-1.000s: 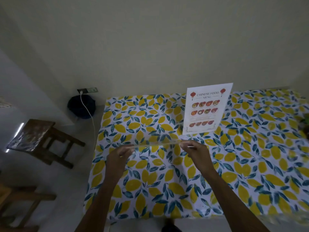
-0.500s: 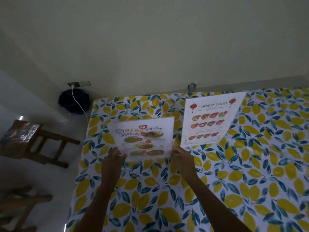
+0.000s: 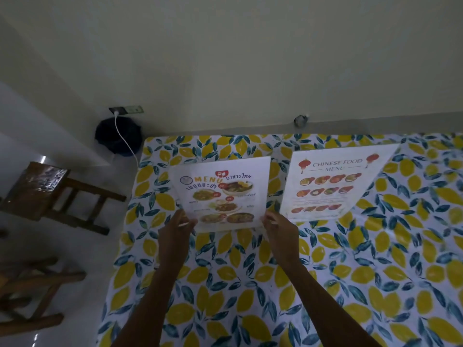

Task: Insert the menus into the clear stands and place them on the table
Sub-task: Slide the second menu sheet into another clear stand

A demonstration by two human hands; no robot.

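A white Thai food menu (image 3: 221, 194) in a clear stand stands upright near the far left part of the table (image 3: 250, 284), which has a lemon-print cloth. My left hand (image 3: 176, 230) grips its lower left corner and my right hand (image 3: 279, 227) grips its lower right corner. To its right a Chinese food menu (image 3: 330, 182) stands upright in its own clear stand, apart from both hands.
The wall runs just behind the table's far edge. On the floor to the left are a wooden stool (image 3: 52, 194), another wooden stool (image 3: 30, 296), and a dark bag (image 3: 117, 140) under a wall socket with a white cable.
One second ago my hands held the stand edge-on, flat and nearly invisible. It has since been tipped upright with the Thai menu facing me, and moved farther back on the table.
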